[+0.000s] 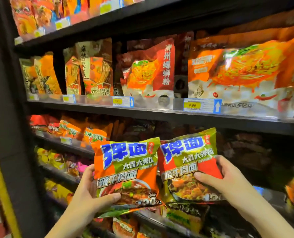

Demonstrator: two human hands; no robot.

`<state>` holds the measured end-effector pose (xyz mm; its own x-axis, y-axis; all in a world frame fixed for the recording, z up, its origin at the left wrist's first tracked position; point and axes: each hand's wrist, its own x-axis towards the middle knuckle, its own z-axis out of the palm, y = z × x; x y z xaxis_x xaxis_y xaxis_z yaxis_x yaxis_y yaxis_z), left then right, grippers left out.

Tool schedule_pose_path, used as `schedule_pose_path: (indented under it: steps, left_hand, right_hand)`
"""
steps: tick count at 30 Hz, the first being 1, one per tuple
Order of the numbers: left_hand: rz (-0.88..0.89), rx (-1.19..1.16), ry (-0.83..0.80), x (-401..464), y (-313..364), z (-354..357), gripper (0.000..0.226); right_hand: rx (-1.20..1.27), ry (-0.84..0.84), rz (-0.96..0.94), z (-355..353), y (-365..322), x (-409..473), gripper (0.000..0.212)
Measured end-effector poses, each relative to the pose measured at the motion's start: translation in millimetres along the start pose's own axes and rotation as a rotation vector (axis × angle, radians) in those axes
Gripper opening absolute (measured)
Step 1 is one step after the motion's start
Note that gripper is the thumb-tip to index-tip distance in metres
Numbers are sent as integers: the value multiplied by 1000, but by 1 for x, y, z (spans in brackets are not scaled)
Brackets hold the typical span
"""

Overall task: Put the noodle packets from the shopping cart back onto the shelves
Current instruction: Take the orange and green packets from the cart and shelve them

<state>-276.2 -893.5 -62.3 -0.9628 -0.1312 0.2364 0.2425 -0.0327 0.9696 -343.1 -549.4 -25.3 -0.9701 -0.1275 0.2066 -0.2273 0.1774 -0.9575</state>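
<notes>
I hold two noodle packets up in front of the black shelves [160,115]. My left hand [89,191] grips an orange and green packet [125,169] by its lower left edge, thumb across the front. My right hand [223,179] grips a red and green packet [187,162] by its right side, thumb on the bowl picture. The two packets sit side by side, edges touching, level with the third shelf from the top. The shopping cart is out of view.
The shelves carry rows of orange and red noodle bags [149,73], with price tags [201,105] along their front edges. A dark gap [246,152] lies on the shelf behind the right packet. A black upright post [8,117] bounds the shelving on the left.
</notes>
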Motion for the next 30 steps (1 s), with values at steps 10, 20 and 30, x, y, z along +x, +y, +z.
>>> schedule_pose_path:
  steps: [10,20,30]
  left_hand:
    - [-54,-27,-230,62,-11,-108,96]
    - [-39,-83,-297,90,-30,-134,88]
    - [25,-79,-240,123,-30,-128,78]
  right_hand:
    - [37,207,47,81,-21,-5,72]
    - [89,262,102,107,-31,-20,56]
    - [80,202,154,93,-33,-18,72]
